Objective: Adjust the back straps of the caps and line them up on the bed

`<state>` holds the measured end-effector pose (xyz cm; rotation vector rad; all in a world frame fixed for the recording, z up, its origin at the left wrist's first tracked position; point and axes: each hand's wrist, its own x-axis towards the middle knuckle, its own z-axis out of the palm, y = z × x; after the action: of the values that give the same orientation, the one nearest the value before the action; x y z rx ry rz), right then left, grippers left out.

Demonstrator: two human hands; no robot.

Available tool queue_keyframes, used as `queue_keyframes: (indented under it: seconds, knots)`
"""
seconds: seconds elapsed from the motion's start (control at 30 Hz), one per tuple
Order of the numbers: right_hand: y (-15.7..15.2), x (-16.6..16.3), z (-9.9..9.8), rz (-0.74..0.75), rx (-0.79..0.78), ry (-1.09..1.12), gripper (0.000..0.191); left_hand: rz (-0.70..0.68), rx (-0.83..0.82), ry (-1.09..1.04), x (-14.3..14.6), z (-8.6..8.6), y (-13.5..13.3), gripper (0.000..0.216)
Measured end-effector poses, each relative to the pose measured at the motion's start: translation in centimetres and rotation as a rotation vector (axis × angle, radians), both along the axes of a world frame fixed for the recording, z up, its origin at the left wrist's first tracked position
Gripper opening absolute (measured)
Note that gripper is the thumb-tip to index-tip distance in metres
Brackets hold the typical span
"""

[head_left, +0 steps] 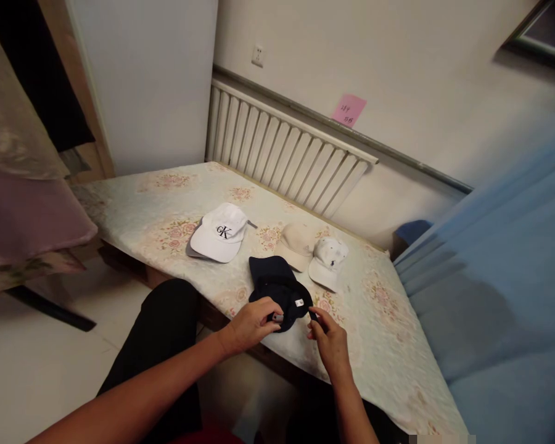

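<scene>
A dark navy cap lies near the front edge of a floral-covered bed. My left hand is closed on the cap's back strap, pinching its small buckle. My right hand pinches the other end of the strap at the cap's right rear. Beyond it lie a white cap with black letters, a beige cap and a white cap with small marks.
A white radiator runs along the wall behind the bed, with a pink note above it. Blue fabric hangs at the right. Pink and floral bedding is stacked at the left. My dark-clothed knee is below.
</scene>
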<state>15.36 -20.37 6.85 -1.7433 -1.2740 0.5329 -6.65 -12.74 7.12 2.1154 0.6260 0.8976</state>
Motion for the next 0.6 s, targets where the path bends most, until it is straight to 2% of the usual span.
queue_keyframes:
  seconds: [0.1, 0.2, 0.33, 0.4, 0.47, 0.6]
  knots:
    - [-0.8, -0.1, 0.0, 0.055, -0.079, 0.243, 0.025, 0.032, -0.006, -0.034, -0.7, 0.0, 0.7, 0.016]
    - [-2.2, -0.3, 0.6, 0.152, -0.150, 0.470, 0.028, 0.057, -0.034, -0.084, -1.1, -0.1, 1.6, 0.016]
    - [-3.9, -1.1, 1.6, 0.244, -0.210, 0.600, 0.032, 0.095, -0.063, -0.138, -1.3, -0.3, 2.1, 0.017]
    - [-4.4, -1.7, 2.1, 0.232, -0.238, 0.579, 0.029, 0.098, -0.073, -0.158, -1.2, -0.3, 2.2, 0.018]
    - [-4.4, -2.0, 2.5, 0.196, -0.224, 0.459, 0.024, 0.095, -0.084, -0.171, -1.2, 0.0, 2.3, 0.019]
    - [-4.0, -2.3, 3.5, 0.147, 0.040, -0.013, 0.015, 0.075, -0.132, -0.173, -1.4, 0.7, 2.6, 0.019]
